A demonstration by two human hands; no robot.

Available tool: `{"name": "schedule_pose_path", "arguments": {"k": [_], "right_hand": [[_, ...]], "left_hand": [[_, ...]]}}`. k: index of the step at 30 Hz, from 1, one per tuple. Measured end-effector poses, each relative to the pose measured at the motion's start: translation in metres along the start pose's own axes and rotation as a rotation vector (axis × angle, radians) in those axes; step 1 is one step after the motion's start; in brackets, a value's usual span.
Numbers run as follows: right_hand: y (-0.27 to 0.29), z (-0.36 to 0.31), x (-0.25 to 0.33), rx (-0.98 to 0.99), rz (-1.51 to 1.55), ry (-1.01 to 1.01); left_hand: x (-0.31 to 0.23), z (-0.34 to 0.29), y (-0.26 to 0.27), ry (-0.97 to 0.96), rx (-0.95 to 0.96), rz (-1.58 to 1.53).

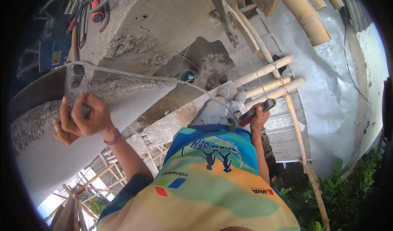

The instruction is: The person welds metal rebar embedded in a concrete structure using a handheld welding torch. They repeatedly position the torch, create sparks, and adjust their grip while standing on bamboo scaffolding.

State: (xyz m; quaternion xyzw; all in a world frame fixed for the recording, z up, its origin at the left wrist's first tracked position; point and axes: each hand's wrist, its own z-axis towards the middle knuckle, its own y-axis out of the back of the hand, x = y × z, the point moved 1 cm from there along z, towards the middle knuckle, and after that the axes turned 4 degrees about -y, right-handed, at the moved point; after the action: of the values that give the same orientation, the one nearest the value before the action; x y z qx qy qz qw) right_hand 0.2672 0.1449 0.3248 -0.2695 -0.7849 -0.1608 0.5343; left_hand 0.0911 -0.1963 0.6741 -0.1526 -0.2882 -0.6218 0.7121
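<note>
My left hand [84,118] is raised over the rough broken edge of a concrete wall [35,126], with its fingers curled but apart and nothing visible in them. A bracelet circles that wrist. Down by my right hip, my right hand [258,118] is closed around a dark grey and red hand-held tool [247,117]; its exact kind is partly hidden by my fingers. A thin straight line or rod [258,75] runs up from near the tool. A pale cable or hose [143,76] crosses from the wall's top toward my waist.
Bamboo scaffold poles [266,71] are lashed together ahead and to the right, beside metal sheeting [327,92]. Below, a small light-blue bucket [187,76] sits near a cord. Hand tools with red parts [97,11] lie at the upper left. Green plants [344,190] grow at lower right.
</note>
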Motion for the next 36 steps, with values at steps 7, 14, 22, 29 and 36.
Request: {"name": "schedule_pose_path", "arguments": {"k": [7,14,22,29,36], "right_hand": [[-0.025,-0.018,0.008,-0.134,-0.051,-0.023],[-0.061,-0.033,0.034,-0.19,-0.175,-0.121],[-0.118,-0.037,0.042,-0.063,-0.256,0.05],[-0.171,-0.004,0.082,-0.117,-0.351,0.119],[-0.196,0.017,0.09,-0.178,-0.415,0.099]], "left_hand": [[0.007,-0.012,0.0,0.018,-0.097,-0.108],[0.029,-0.033,0.008,-0.007,-0.18,-0.415],[0.047,-0.035,-0.014,-0.34,-0.395,-0.638],[0.04,-0.04,0.005,-0.166,-0.258,-0.691],[0.037,-0.04,-0.004,-0.179,-0.418,-0.727]]}}
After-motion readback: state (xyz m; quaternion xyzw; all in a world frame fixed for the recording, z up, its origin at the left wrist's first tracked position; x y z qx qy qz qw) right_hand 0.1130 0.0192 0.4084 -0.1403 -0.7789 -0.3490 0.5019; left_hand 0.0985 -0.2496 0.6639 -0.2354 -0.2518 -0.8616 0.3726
